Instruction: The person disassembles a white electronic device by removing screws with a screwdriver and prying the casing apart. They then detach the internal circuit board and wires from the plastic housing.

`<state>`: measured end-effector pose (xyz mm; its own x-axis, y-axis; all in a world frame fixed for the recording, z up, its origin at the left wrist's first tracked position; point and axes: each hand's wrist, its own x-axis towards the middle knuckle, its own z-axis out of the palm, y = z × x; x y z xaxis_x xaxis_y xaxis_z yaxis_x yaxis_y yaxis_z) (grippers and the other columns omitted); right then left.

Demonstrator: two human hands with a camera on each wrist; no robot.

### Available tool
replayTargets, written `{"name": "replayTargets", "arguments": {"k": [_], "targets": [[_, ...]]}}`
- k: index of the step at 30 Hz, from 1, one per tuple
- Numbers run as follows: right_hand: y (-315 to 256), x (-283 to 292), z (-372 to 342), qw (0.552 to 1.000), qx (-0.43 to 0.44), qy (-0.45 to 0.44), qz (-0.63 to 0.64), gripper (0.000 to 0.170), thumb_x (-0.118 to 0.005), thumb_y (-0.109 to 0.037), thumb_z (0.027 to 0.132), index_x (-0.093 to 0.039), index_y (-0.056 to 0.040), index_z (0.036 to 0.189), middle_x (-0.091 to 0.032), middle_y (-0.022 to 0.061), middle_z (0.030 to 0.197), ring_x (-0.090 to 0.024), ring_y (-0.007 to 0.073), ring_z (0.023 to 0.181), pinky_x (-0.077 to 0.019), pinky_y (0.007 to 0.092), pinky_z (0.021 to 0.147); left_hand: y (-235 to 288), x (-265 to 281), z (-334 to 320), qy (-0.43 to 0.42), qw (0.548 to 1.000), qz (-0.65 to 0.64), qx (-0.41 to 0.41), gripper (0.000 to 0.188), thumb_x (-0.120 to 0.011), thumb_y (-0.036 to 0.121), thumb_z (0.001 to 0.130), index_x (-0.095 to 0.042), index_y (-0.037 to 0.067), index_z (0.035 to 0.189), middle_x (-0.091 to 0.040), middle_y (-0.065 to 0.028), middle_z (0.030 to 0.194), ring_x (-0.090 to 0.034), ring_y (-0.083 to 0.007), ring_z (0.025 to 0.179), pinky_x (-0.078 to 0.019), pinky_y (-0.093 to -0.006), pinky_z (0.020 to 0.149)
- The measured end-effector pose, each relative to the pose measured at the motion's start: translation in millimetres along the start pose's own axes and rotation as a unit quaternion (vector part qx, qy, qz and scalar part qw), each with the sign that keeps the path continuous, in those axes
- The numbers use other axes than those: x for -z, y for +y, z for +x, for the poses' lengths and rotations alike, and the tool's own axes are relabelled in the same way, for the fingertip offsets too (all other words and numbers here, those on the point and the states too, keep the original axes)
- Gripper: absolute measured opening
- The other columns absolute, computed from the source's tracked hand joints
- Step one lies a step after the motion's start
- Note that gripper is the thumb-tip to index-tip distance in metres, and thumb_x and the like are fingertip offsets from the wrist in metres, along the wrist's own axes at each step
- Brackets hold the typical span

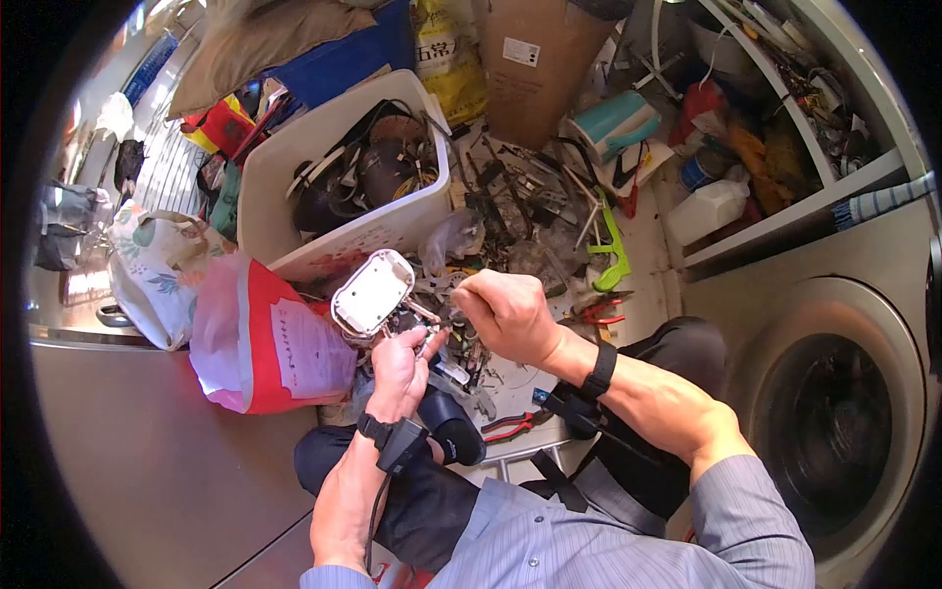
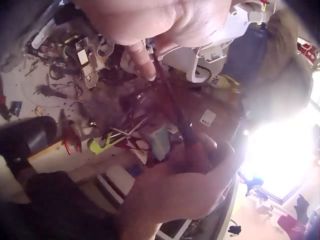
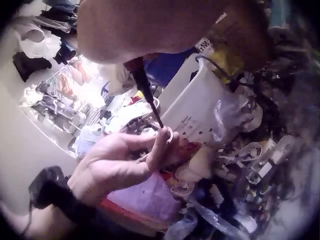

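Note:
My left hand (image 1: 396,371) grips a white rounded plastic casing (image 1: 373,294) by its lower end, where small metal-looking parts stick out. To its right, my right hand (image 1: 510,316) is curled round the handle of a screwdriver (image 3: 148,92). In the right wrist view its dark shaft slants down, the tip right at the left hand's fingertips (image 3: 163,132). The left wrist view shows the reddish screwdriver handle in the right hand (image 2: 185,175), with the shaft running up toward the left hand (image 2: 160,25). In the head view the fist hides the screwdriver.
A white bin (image 1: 343,231) of dark parts stands behind the casing, a red-and-white bag (image 1: 280,344) at left. Loose scrap covers the floor ahead. Red-handled pliers (image 1: 515,426) lie near the knees, a green plastic piece (image 1: 613,250) beyond. A washing machine (image 1: 834,412) stands right.

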<state>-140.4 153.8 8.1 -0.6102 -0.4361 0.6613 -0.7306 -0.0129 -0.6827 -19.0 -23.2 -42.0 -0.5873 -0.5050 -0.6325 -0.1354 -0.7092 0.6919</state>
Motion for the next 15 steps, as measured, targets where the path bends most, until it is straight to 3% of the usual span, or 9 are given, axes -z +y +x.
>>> {"name": "replayTargets", "arguments": {"k": [1, 3, 5, 7, 9, 11, 12, 15], "targets": [[-4.3, -2.5, -0.8, 1.000, 0.001, -0.002, 0.000, 0.012, -0.070, -0.013, 0.097, -0.067, -0.0025, 0.093, -0.067, 0.0128, 0.076, -0.067, 0.0313, 0.063, -0.0524, 0.0380, 0.057, 2.0, -3.9, -2.6, -0.004, 1.000, -0.010, -0.012, 0.020, -0.056, -0.014, 0.093, -0.058, -0.005, 0.111, -0.065, -0.0176, 0.108, -0.069, -0.0328, 0.093, -0.0668, -0.0504, 0.084], [-12.9, -7.3, 2.1, 0.991, -0.119, 0.039, 0.046, 0.018, -0.070, -0.016, 0.098, -0.065, -0.0024, 0.088, -0.065, 0.0155, 0.075, -0.068, 0.0339, 0.065, -0.0538, 0.0421, 0.058, 5.0, -5.9, -1.4, -0.003, 0.999, -0.014, -0.036, 0.021, -0.055, -0.014, 0.094, -0.058, -0.005, 0.112, -0.064, -0.0174, 0.108, -0.069, -0.0332, 0.094, -0.0668, -0.0506, 0.085], [-12.9, -0.9, 8.6, 0.994, -0.111, 0.011, 0.013, 0.026, -0.071, -0.023, 0.098, -0.062, -0.0038, 0.083, -0.065, 0.0148, 0.073, -0.068, 0.0323, 0.064, -0.0543, 0.0414, 0.059, 6.1, -7.7, -0.2, 0.024, 0.998, -0.037, -0.046, 0.029, -0.056, -0.016, 0.091, -0.059, 0.000, 0.114, -0.066, -0.0108, 0.102, -0.068, -0.0266, 0.090, -0.0670, -0.0533, 0.084], [-9.5, 3.9, 14.8, 0.970, -0.124, -0.114, -0.173, 0.035, -0.072, -0.030, 0.098, -0.056, -0.0064, 0.077, -0.066, 0.0131, 0.072, -0.069, 0.0297, 0.063, -0.0547, 0.0405, 0.058, 4.7, 0.7, 8.0, 0.016, 0.998, -0.033, -0.046, 0.027, -0.056, -0.016, 0.091, -0.058, -0.001, 0.114, -0.066, -0.0115, 0.102, -0.068, -0.0269, 0.090, -0.0669, -0.0533, 0.085], [-8.0, 2.3, 17.8, 0.970, -0.110, -0.104, -0.191, 0.040, -0.074, -0.035, 0.095, -0.052, -0.0090, 0.075, -0.064, 0.0094, 0.067, -0.067, 0.0287, 0.059, -0.0532, 0.0399, 0.056, 6.4, 4.8, 9.9, 0.008, 0.999, -0.027, -0.043, 0.026, -0.055, -0.016, 0.091, -0.058, -0.002, 0.113, -0.066, -0.0122, 0.102, -0.068, -0.0273, 0.090, -0.0669, -0.0534, 0.085], [-8.2, 6.4, 21.9, 0.982, 0.090, -0.099, -0.135, 0.036, -0.076, -0.033, 0.093, -0.053, -0.0093, 0.076, -0.060, 0.0073, 0.066, -0.065, 0.0290, 0.059, -0.0515, 0.0410, 0.056, 12.7, 1.6, 8.0, -0.012, 0.999, -0.037, 0.022, 0.023, -0.056, -0.016, 0.092, -0.057, -0.004, 0.111, -0.065, -0.0135, 0.101, -0.069, -0.0279, 0.090, -0.0668, -0.0537, 0.085], [-3.2, 5.2, 20.5, 0.985, 0.114, -0.080, -0.107, 0.036, -0.078, -0.032, 0.090, -0.053, -0.0097, 0.078, -0.057, 0.0064, 0.065, -0.063, 0.0286, 0.061, -0.0501, 0.0421, 0.057, 14.3, 0.5, 7.0, -0.010, 0.999, -0.038, 0.020, 0.023, -0.056, -0.016, 0.092, -0.057, -0.004, 0.111, -0.065, -0.0135, 0.101, -0.069, -0.0279, 0.090, -0.0668, -0.0537, 0.085], [3.2, 4.0, 16.5, 0.997, 0.045, -0.025, -0.066, 0.037, -0.079, -0.034, 0.089, -0.053, -0.0093, 0.080, -0.059, 0.0076, 0.070, -0.064, 0.0282, 0.065, -0.0517, 0.0426, 0.061, 17.7, -3.6, 4.9, -0.008, 1.000, -0.019, 0.004, 0.021, -0.056, -0.016, 0.092, -0.057, -0.004, 0.109, -0.064, -0.0138, 0.101, -0.069, -0.0283, 0.091, -0.0672, -0.0541, 0.085]]}}
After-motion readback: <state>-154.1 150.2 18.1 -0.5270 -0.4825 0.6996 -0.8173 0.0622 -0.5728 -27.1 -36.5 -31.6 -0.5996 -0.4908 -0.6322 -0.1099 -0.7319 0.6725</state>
